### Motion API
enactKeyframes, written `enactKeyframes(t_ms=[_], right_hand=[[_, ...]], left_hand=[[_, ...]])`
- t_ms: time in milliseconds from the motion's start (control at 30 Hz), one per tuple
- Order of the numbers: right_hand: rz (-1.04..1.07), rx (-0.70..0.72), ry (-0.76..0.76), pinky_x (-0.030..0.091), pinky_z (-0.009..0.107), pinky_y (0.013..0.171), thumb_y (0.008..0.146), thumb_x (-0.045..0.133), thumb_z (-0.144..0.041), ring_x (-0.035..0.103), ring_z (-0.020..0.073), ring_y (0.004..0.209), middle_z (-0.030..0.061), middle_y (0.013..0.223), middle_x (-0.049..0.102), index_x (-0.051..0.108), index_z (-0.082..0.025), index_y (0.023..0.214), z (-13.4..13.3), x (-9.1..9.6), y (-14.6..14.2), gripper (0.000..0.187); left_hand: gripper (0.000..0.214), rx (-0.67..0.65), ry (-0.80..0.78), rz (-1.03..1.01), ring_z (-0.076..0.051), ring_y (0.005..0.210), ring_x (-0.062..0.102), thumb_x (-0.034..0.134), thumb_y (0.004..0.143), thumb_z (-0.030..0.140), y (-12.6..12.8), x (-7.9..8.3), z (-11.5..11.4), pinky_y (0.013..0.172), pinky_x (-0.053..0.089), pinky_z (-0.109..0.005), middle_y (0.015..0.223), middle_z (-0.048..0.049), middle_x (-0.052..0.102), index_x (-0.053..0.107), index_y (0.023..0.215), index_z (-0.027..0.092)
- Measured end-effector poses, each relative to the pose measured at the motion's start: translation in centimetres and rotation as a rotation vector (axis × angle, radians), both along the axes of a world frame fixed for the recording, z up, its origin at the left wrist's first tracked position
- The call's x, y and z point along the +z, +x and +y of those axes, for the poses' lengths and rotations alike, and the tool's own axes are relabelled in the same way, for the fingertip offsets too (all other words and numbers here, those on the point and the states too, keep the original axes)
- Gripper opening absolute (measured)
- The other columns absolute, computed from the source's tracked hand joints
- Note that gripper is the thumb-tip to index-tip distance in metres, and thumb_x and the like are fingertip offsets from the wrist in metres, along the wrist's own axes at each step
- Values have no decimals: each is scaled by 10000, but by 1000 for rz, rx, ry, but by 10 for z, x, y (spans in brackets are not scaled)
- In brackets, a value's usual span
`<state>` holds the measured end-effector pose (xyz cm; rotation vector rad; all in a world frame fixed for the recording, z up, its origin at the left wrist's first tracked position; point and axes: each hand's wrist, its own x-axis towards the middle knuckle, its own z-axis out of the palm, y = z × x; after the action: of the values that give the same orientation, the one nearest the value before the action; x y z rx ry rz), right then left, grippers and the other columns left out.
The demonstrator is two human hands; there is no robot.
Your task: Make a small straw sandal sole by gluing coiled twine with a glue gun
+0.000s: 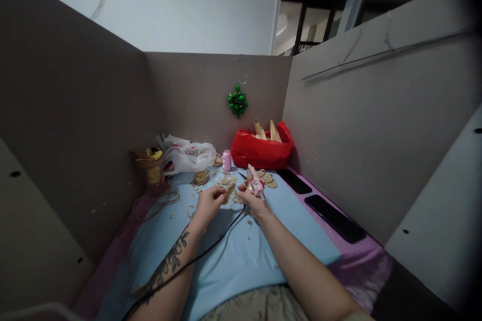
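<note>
My left hand (209, 202) is closed on a small tan, husk-like piece (229, 191) held over the light blue sheet (241, 256). My right hand (253, 199) grips a pink glue gun (255, 181), with its tip pointing toward that piece. A black cord (211, 251) runs from the gun back along my left forearm. The two hands are close together, almost touching, above a scatter of tan scraps (226, 180).
A red bag (262, 152) with tan strips stands at the back. Beside it are a small pink spool (226, 159), a crumpled clear plastic bag (190, 156) and a brown jar (152, 172). Two dark phones (334, 217) lie at the right. Cardboard walls enclose the desk; a green ornament (237, 101) hangs on the back wall.
</note>
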<state>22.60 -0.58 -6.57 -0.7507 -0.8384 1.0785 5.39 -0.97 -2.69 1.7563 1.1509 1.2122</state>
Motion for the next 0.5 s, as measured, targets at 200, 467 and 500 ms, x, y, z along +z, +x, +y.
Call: enactKeyframes(t_ms=[200,467,500], right_hand=[[-69,-22,8,472,245,557,565,831,-259,616,137,622,-33,752,658,553,-208,979,0,-4,-2,501],[-76,8,-58,494,250,609,525,836,-262,630,143,652,-38,737,652,596,-204,945,2,-10,-3,487],[-70,-1,-59,496,252,614,520,836,-264,633,144,659,-36,747,655,596,-206,951,2,-9,-3,497]], left_hand=[[233,-65,54,117,-156,642,607,555,728,239,-2,2,-2,605,436,-230,675,-24,699,743,830,146],[202,-99,168,300,-166,664,609,550,780,231,-1,6,-10,614,419,-236,716,-33,708,739,822,175],[196,-88,184,299,-170,681,617,554,781,224,0,6,-10,632,430,-242,741,-39,715,736,834,176]])
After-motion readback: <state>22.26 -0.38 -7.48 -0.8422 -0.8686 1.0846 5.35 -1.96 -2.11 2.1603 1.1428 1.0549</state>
